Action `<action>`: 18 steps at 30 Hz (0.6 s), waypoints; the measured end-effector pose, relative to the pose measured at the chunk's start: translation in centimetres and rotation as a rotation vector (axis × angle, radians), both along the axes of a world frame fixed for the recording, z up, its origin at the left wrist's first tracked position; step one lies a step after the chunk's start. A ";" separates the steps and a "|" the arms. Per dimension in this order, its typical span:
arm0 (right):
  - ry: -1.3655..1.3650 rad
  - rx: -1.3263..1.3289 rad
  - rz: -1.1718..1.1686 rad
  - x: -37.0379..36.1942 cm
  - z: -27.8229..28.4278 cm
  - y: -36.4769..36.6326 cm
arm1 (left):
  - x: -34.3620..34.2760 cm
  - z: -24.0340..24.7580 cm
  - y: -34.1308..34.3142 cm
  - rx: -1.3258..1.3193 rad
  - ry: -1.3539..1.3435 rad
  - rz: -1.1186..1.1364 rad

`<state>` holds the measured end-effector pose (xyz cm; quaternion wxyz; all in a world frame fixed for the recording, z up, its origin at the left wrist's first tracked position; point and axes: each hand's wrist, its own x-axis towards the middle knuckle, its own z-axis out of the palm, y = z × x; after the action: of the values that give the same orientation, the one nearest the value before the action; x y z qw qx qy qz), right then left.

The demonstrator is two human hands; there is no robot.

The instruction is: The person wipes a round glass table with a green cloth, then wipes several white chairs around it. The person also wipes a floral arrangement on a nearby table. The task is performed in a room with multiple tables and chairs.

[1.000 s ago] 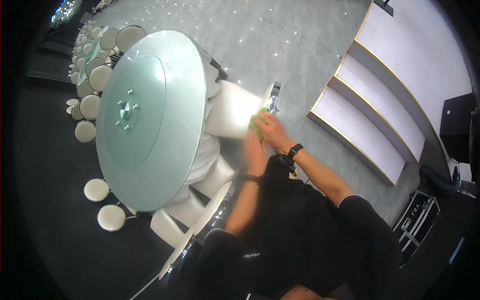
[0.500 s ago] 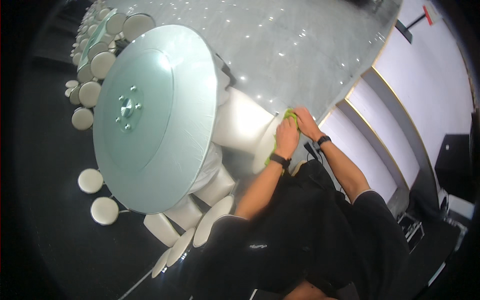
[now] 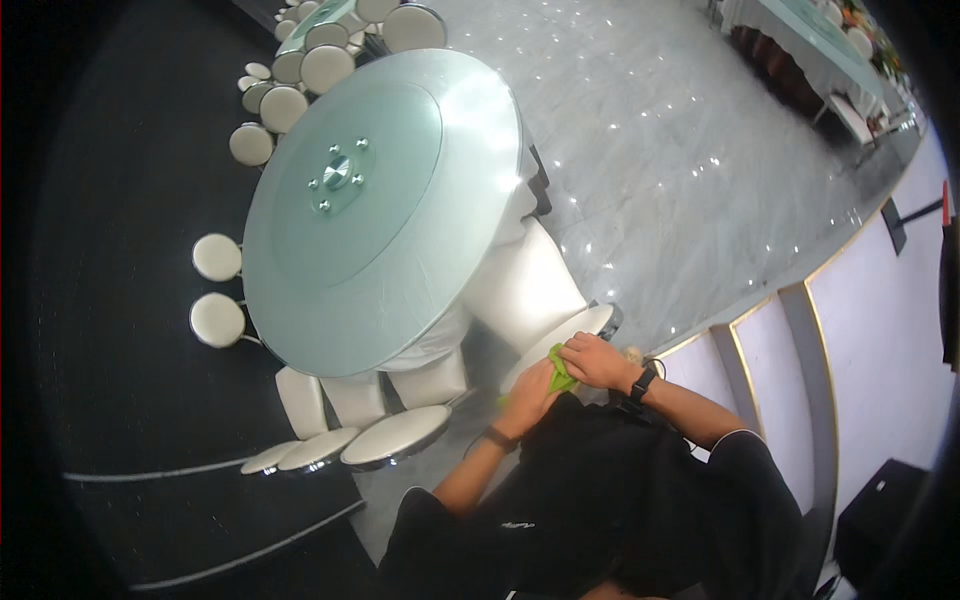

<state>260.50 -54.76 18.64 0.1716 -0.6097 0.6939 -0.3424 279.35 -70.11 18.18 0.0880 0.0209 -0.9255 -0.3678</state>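
Observation:
A bright green cloth [image 3: 560,370] is bunched between my two hands, close in front of my body. My left hand [image 3: 530,398] grips its near left part, the fingers partly blurred. Closed over the cloth's right side is my right hand [image 3: 598,361], a dark band on its wrist. Both hands are at the rounded cream backrest [image 3: 585,325] of a chair, the cloth lying against it. The chair's white seat [image 3: 528,285] reaches from there toward the round glass-topped table [image 3: 470,130].
More cream chairs [image 3: 397,434] stand along the table's near side, others [image 3: 283,108] on its far left. Gold-edged pale steps [image 3: 775,345] rise on the right. A black box [image 3: 885,515] sits at lower right. Another draped table [image 3: 800,45] stands far right.
The view has swung, so the table sits further right and a far table shows. My hands remain on the cloth at the backrest; the left hand is now lower and apart from the right.

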 end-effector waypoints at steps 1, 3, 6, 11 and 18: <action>-0.050 -0.062 -0.016 -1.1 -0.8 0.8 | -0.7 -0.1 0.9 0.009 0.015 0.012; -0.132 -0.110 -0.059 -3.4 -3.1 1.9 | -2.7 -0.2 3.2 -0.122 -0.081 0.063; -0.211 -0.032 -0.136 -7.8 -7.1 4.1 | -8.7 -0.8 7.5 -0.295 -0.084 0.225; -0.414 -0.028 -0.392 -10.5 -11.8 6.0 | -16.4 -3.2 11.7 -0.518 -0.278 0.252; -0.231 0.028 -0.033 -9.9 -6.4 5.2 | -11.8 -2.3 10.4 -0.334 -0.122 0.259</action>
<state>250.57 -49.56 12.22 0.2535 -0.5520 0.6843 -0.4034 267.54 -59.73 15.88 0.0803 0.1469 -0.9668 -0.1929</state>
